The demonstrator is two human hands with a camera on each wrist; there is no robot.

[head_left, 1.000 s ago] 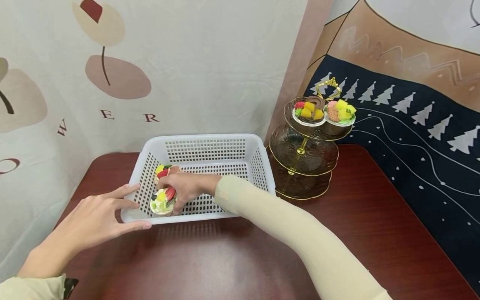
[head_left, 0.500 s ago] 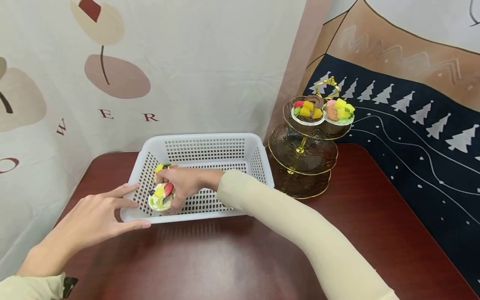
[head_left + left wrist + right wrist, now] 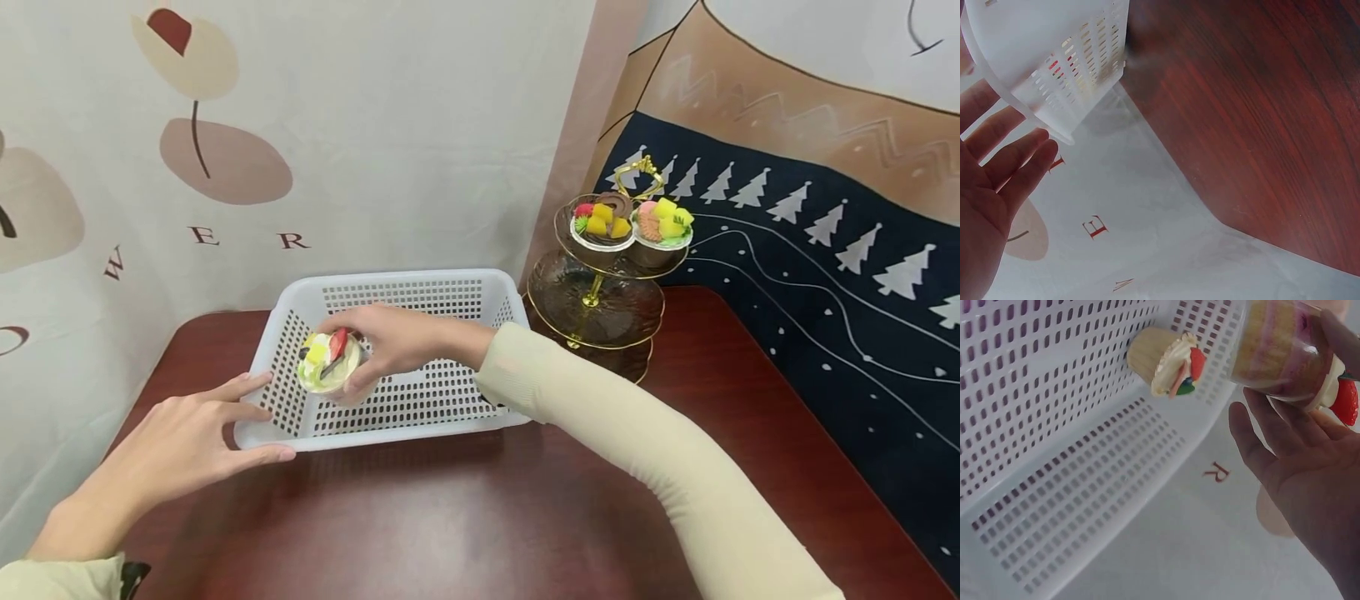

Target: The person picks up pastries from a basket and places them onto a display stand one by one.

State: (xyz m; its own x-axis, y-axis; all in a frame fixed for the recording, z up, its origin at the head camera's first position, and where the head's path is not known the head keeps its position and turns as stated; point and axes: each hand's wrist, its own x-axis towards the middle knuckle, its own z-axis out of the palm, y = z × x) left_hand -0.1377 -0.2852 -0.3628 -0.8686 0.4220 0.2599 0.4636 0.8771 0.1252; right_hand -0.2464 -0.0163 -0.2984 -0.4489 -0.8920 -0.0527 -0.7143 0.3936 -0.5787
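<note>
My right hand point(image 3: 397, 340) grips a dessert cup point(image 3: 328, 364) topped with cream, strawberry and yellow fruit, over the left part of the white basket point(image 3: 420, 425). Through the cup's clear side, the right wrist view shows layers of sponge and pink cream point(image 3: 1279, 350). A second cupcake point(image 3: 1169, 361) in a pale case, with cream and a strawberry piece, is inside the basket; the hand and cup hide it in the head view. My left hand point(image 3: 176, 437) lies at the basket's left end, fingers loosely extended at its rim and thumb along the near corner.
A three-tier glass stand point(image 3: 596, 300) with gold edges stands right of the basket. Two fruit-topped cupcakes, one chocolate point(image 3: 602, 227) and one with green frosting point(image 3: 662, 225), sit on its top tier. Patterned cloths point(image 3: 420, 150) hang behind the dark red table point(image 3: 420, 517).
My right hand has lifted the dessert cup from the basket's left floor, bringing it up and slightly back. The left hand keeps its place at the rim. The head view has turned slightly right.
</note>
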